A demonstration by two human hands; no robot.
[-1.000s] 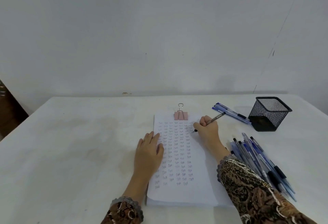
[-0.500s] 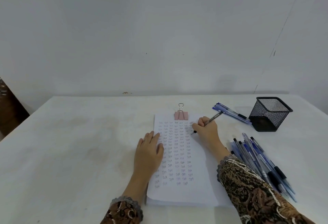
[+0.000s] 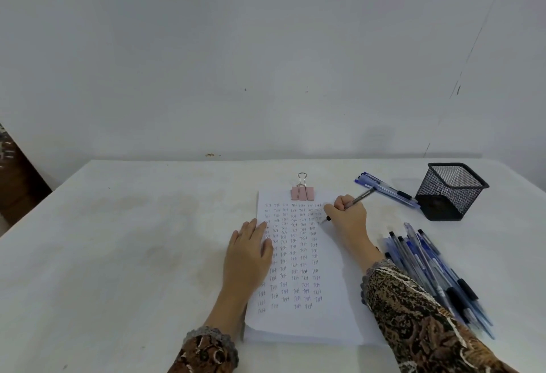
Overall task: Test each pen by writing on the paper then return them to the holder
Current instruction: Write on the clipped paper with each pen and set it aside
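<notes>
Right hand [image 3: 347, 216] is gripping pen [image 3: 359, 197], barrel pointing up-right toward holder [image 3: 452, 191] lying nearer this hand; left hand [image 3: 248, 257] is pressing flat on paper [image 3: 334, 298].

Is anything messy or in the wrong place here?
Yes: the mesh holder appears empty, while pens lie loose on the table, a big pile near the right sleeve and a few beside the holder.
</notes>
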